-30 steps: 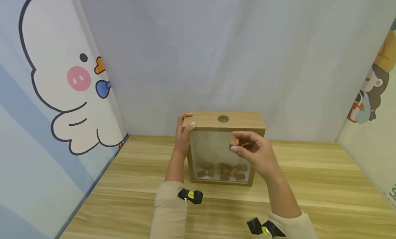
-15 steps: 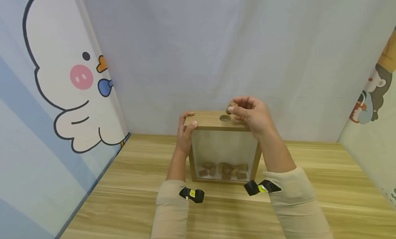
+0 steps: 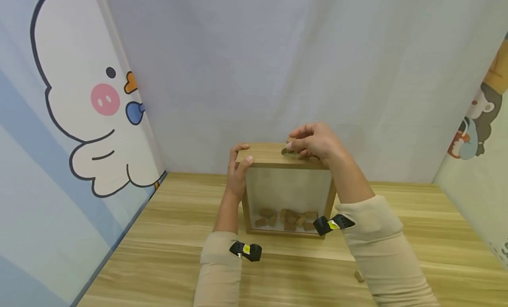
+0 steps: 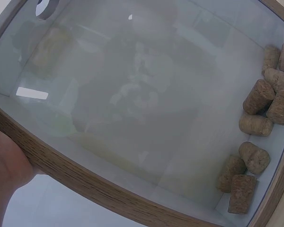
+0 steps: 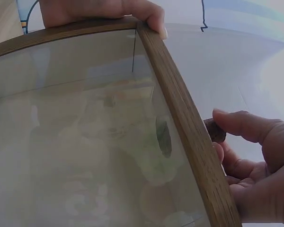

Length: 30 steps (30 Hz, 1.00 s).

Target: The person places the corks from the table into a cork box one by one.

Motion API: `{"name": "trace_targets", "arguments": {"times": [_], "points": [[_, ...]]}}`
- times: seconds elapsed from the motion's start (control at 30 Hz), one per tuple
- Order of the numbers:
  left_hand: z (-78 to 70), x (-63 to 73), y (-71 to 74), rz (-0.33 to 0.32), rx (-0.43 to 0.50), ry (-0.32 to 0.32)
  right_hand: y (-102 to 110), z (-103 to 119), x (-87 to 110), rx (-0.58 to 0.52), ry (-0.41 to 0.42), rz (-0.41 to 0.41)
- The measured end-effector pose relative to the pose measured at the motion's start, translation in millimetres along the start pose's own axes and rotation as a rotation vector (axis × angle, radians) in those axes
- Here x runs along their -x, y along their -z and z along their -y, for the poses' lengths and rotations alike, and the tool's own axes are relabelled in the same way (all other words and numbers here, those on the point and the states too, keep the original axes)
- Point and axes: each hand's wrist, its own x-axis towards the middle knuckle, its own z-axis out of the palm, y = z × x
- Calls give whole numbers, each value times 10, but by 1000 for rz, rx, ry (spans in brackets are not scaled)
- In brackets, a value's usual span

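Note:
An upright wooden-framed box (image 3: 262, 153) with a clear front stands on the table, a round hole (image 3: 285, 151) in its top. My left hand (image 3: 237, 177) grips the box's top left corner, thumb in front and fingers over the back. In my right hand (image 3: 319, 144) a cork (image 5: 216, 131) is pinched between thumb and fingertips, right over the hole. The fingers partly cover that cork in the head view. Behind the clear front, several corks (image 4: 258, 97) lie in a loose pile along the bottom, seen closest in the left wrist view.
Another cork (image 3: 359, 276) lies on the wood-grain table (image 3: 166, 249), just left of my right sleeve. A pale curtain (image 3: 270, 69) hangs behind the box. Printed cartoon panels (image 3: 79, 121) border the table at the left and right.
My right hand has lifted the cork from in front of the box to above its top, then moved left and slightly down onto the hole. The left hand keeps its grip.

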Motion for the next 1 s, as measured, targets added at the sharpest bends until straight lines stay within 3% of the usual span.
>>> {"name": "trace_targets", "arguments": {"times": [0.17,0.3,0.4,0.47,0.63,0.83,1.0], "points": [[7,12,-11,8,-5,-3,34,-114,245,13,143,-32],[3,22,-13,12,-11,-7,66,-380,577,-65,377,-62],[0,26,-13,10,-7,-13,97,-630,787,-92,540,-22],[-6,24,-11,7,-2,-19,121,-788,889,-86,585,22],[-28,22,20,1,-10,-9,179,-1119,1059,-8,538,83],[-68,41,73,-14,-34,3,288,-1403,1211,141,418,173],[-65,46,78,-7,-19,-2,441,-1611,1316,197,323,217]]}}
